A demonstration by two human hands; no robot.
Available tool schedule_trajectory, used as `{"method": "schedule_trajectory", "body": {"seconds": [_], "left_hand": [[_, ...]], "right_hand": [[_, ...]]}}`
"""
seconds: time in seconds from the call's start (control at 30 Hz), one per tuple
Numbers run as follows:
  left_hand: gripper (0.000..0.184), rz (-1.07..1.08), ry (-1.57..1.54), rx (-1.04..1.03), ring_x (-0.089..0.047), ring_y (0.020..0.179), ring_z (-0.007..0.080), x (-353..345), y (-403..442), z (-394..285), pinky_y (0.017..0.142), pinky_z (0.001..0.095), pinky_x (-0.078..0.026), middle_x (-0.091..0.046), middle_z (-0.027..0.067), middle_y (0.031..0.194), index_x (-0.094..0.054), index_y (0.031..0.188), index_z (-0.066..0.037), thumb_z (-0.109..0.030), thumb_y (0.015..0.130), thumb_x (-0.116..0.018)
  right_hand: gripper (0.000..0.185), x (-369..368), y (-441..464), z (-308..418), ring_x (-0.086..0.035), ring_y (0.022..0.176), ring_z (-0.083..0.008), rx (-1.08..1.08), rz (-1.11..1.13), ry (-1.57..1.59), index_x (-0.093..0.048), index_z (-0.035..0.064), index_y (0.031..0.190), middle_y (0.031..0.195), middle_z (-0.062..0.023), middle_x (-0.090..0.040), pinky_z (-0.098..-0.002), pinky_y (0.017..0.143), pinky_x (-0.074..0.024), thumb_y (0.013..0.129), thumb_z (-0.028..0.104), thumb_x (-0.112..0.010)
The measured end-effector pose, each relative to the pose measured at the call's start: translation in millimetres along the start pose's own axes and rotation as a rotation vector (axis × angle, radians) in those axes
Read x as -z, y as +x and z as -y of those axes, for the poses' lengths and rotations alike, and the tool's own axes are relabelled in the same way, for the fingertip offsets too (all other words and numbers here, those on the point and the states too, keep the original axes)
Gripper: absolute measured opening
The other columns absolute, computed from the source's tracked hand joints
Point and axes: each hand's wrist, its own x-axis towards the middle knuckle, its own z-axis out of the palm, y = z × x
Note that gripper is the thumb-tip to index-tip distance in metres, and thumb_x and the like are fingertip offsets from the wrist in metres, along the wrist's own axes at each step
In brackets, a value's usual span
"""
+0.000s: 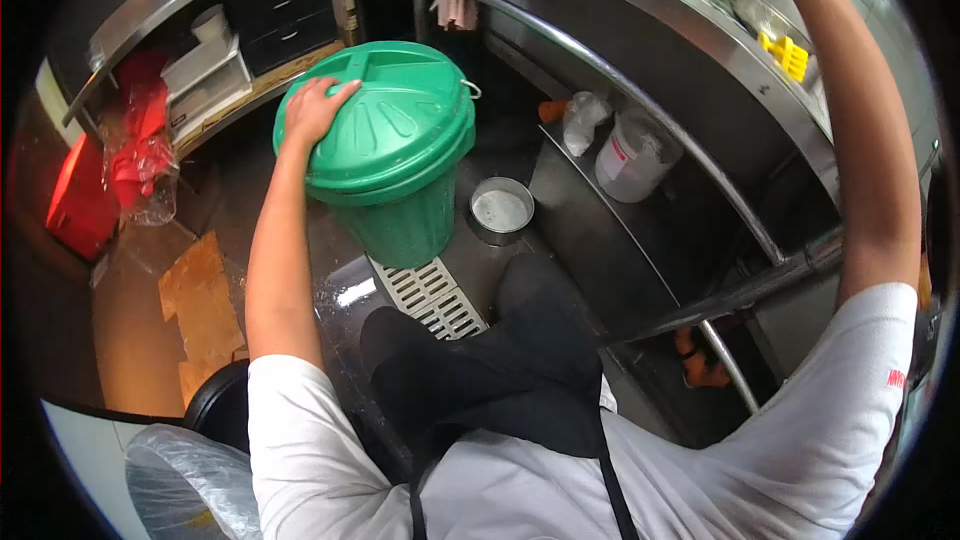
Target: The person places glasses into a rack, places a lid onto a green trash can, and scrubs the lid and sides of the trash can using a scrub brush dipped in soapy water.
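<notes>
My left hand (315,112) rests on top of the green lid (400,130), its thumb stretched out apart from the fingers. The lid sits over a tall green plastic bin (400,225) that stands on the floor. A small white hook or handle (472,89) shows at the lid's right edge. My right arm (865,130) is raised toward the metal counter (690,35). The hand at its end is cut off by the top edge, so its fingers are hidden. Nearest to that arm is a yellow plastic item (785,57) on the counter side.
A round metal pan (501,210) stands on the floor beside the bin, near a white drain grate (432,298). A metal rail (620,70) holds a pink cloth (456,3). A clear plastic container (637,155) sits on the low shelf. Cardboard (205,305) lies at left.
</notes>
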Motion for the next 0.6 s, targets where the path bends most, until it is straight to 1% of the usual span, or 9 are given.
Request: {"method": "schedule_trajectory", "body": {"seconds": [0.1,0.17,0.27,0.3,0.4,0.43,0.47,0.53,0.6], "left_hand": [[0.079,-0.030,0.001,-0.001,-0.058,0.124,0.0337,-5,4,4,0.106,0.0468,-0.042,-0.065,0.0158,0.129,-0.071,0.122,-0.007,-0.075,0.087,-0.053],[0.079,-0.047,0.018,-0.016,-0.058,0.125,0.0341,-12,11,10,0.107,0.0463,-0.042,-0.065,0.0161,0.131,-0.071,0.123,-0.008,-0.076,0.086,-0.052],[0.078,0.000,0.001,-0.006,-0.058,0.125,0.0339,-6,10,10,0.107,0.0459,-0.042,-0.065,0.0159,0.131,-0.071,0.123,-0.010,-0.076,0.086,-0.052],[0.077,0.002,0.001,0.006,-0.059,0.124,0.0335,-5,9,7,0.106,0.0454,-0.043,-0.065,0.0156,0.130,-0.072,0.122,-0.011,-0.076,0.086,-0.053],[0.076,-0.024,-0.011,-0.035,-0.060,0.123,0.0329,-8,12,12,0.106,0.0453,-0.043,-0.066,0.0152,0.129,-0.073,0.121,-0.012,-0.076,0.086,-0.053],[0.074,-0.006,-0.035,-0.013,-0.060,0.123,0.0324,-7,11,11,0.106,0.0449,-0.043,-0.066,0.0150,0.128,-0.074,0.120,-0.012,-0.075,0.086,-0.054],[0.074,-0.002,-0.039,-0.017,-0.060,0.123,0.0323,-6,9,9,0.106,0.0450,-0.043,-0.066,0.0151,0.128,-0.073,0.121,-0.012,-0.075,0.086,-0.054],[0.074,-0.003,-0.038,-0.021,-0.060,0.123,0.0322,-1,6,6,0.106,0.0452,-0.043,-0.066,0.0152,0.128,-0.073,0.121,-0.012,-0.075,0.086,-0.054],[0.079,0.000,-0.029,-0.016,-0.061,0.122,0.0330,-1,12,8,0.106,0.0464,-0.044,-0.066,0.0158,0.129,-0.073,0.123,-0.012,-0.078,0.084,-0.054]], "right_hand": [[0.044,-53,12,-36,-0.070,0.099,-0.0341,-0.042,0.463,-0.139,-0.067,-0.0020,0.114,0.114,-0.0234,-0.068,-0.0472,0.087,-0.0547,0.093,0.036,-0.060],[0.050,-73,15,-42,-0.070,0.105,-0.0339,-0.075,0.598,-0.043,-0.066,-0.0035,0.123,0.122,-0.0244,-0.068,-0.0474,0.092,-0.0545,0.096,0.037,-0.058],[0.052,-90,22,-53,-0.065,0.111,-0.0459,-0.197,0.681,0.229,-0.049,-0.0106,0.135,0.124,-0.0344,-0.062,-0.0563,0.096,-0.0529,0.101,0.028,-0.049],[0.050,-117,52,-73,-0.064,0.107,-0.0527,-0.230,0.783,0.386,-0.037,-0.0145,0.138,0.125,-0.0404,-0.056,-0.0640,0.090,-0.0546,0.102,0.019,-0.043],[0.049,-134,63,-104,-0.068,0.095,-0.0537,-0.234,0.888,0.544,-0.045,-0.0206,0.127,0.117,-0.0411,-0.058,-0.0650,0.078,-0.0604,0.099,0.019,-0.046],[0.046,-139,62,-107,-0.068,0.092,-0.0533,-0.278,0.944,0.620,-0.045,-0.0151,0.132,0.119,-0.0411,-0.057,-0.0667,0.075,-0.0600,0.096,0.013,-0.052],[0.044,-136,69,-112,-0.069,0.091,-0.0522,-0.351,1.019,0.637,-0.048,-0.0110,0.131,0.116,-0.0388,-0.059,-0.0657,0.073,-0.0605,0.092,0.008,-0.055],[0.046,-68,47,-90,-0.070,0.088,-0.0500,-0.490,1.162,0.676,-0.054,-0.0028,0.130,0.112,-0.0342,-0.064,-0.0637,0.069,-0.0616,0.085,-0.002,-0.063],[0.034,-87,74,-116,-0.072,0.084,-0.0466,-0.203,0.846,0.388,-0.062,-0.0041,0.116,0.105,-0.0299,-0.068,-0.0588,0.065,-0.0635,0.082,-0.005,-0.067]]}}
